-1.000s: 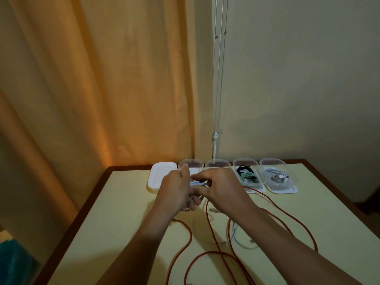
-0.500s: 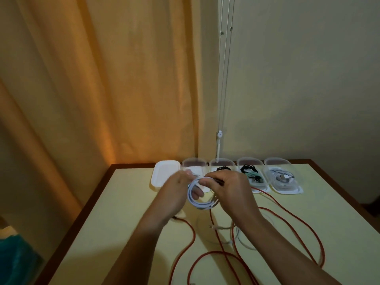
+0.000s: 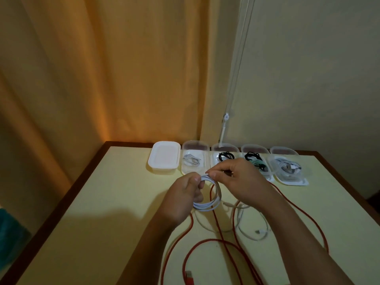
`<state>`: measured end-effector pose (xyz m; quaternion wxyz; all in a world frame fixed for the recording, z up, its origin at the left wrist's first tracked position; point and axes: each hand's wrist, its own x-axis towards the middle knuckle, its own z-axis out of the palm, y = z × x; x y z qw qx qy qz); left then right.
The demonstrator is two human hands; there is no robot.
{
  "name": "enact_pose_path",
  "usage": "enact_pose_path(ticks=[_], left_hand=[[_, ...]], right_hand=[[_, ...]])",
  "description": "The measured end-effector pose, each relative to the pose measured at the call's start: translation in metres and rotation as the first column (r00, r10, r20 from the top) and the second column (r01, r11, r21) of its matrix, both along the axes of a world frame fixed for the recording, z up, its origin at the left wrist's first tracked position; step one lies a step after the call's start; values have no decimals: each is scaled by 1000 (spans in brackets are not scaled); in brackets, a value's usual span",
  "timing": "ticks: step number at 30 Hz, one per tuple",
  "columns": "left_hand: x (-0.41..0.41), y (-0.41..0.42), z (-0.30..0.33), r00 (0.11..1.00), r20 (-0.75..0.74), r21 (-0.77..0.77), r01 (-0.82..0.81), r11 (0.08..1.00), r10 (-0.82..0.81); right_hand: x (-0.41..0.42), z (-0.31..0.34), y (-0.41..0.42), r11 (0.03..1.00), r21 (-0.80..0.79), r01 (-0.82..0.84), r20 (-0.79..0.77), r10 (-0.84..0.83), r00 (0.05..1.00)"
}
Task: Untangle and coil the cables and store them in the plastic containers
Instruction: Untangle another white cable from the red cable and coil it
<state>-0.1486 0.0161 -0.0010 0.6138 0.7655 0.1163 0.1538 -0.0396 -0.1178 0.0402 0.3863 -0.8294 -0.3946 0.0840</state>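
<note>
The white cable [image 3: 207, 204] hangs as a coil above the middle of the table [image 3: 115, 202], pinched at its top between the left hand [image 3: 183, 199] and the right hand [image 3: 238, 179]. If either pinch slackens, the loops would likely spring apart onto the red cable [image 3: 205, 242] below and snag. Half a second ago the coil was smaller and held nearer the containers [image 3: 195, 159] at the far edge.
</note>
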Motion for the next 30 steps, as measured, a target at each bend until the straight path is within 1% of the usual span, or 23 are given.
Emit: enact_pose_path(ticks=[2, 4, 6, 9, 11, 13, 14, 15, 18, 19, 21, 23, 26, 30], left_hand=[[4, -1, -6, 999, 7, -109, 53, 993, -53], [7, -1, -12, 995, 49, -212, 100, 972, -92], [12, 1, -21, 992, 103, -242, 99, 965, -76], [19, 6, -29, 978, 208, -261, 45, 964, 11], [25, 8, -30, 964, 263, -318, 51, 947, 36], [31, 9, -32, 956, 291, -371, 92, 924, 21], [34, 9, -32, 957, 291, -359, 104, 928, 5], [36, 9, -33, 962, 274, -315, 97, 944, -8], [39, 6, -34, 974, 227, -135, 63, 989, -31], [40, 4, -34, 974, 223, -95, 51, 994, -29], [39, 2, -34, 977, 210, -16, -28, 999, 31], [38, 3, -36, 975, 205, 32, -96, 995, 87], [40, 3, -39, 977, 189, 118, -123, 985, 99], [44, 2, -41, 974, 153, 99, -181, 978, 165]], right_hand=[[5, -7, 2, 997, 74, 16, -29, -14, 999], [6, -19, 5, 987, 157, 28, -40, -22, 999], [4, -36, 6, 972, 230, 58, -74, -42, 996], [-3, -51, 6, 944, 313, 108, -99, -81, 992], [-6, -54, 9, 937, 324, 132, -113, -100, 989], [-8, -54, 10, 938, 312, 152, -126, -118, 985], [-8, -54, 10, 940, 306, 154, -130, -119, 984], [-7, -54, 9, 942, 300, 151, -134, -114, 984], [-4, -57, 5, 936, 309, 170, -195, -112, 974], [-4, -59, 4, 931, 318, 179, -224, -109, 968], [-3, -62, 5, 933, 303, 192, -279, -106, 954], [-3, -63, 6, 943, 274, 189, -326, -93, 941], [-4, -61, 6, 955, 241, 171, -360, -75, 930], [-1, -66, 9, 953, 228, 198, -321, -118, 940]])
